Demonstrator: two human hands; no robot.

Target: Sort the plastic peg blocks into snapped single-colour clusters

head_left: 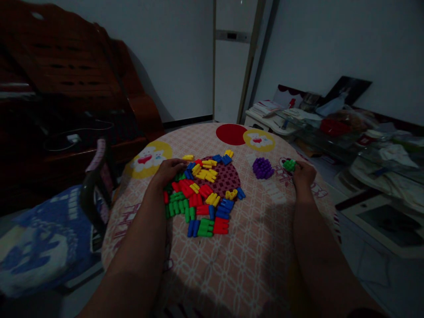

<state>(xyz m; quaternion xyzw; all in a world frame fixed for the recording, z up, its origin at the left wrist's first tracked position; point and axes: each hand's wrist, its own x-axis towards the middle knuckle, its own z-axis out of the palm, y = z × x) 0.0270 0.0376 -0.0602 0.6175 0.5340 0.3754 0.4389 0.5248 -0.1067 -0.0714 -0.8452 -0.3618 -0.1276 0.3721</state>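
On the round table lies a loose pile of bullet-shaped plastic building blocks (pixel 195 199) in red, yellow, green and blue, many joined side by side. My left hand (pixel 169 171) rests at the pile's upper left edge, fingers stretched toward the blocks beside a yellow block (pixel 187 157); nothing shows held in it. Out on the right side, my right hand (pixel 304 173) pinches a small cluster of green blocks (pixel 289 165) between thumb and fingers. Between the pile and that hand sits a tight purple cluster of blocks (pixel 263 168), touched by neither hand.
A patterned tablecloth (pixel 251 247) covers the table. To the left stand a chair with a blue cushion (pixel 49 238) and a wooden bench (pixel 66 66). At right, a cluttered low cabinet (pixel 347 132) runs along the wall. A tall white appliance (pixel 232 75) stands behind.
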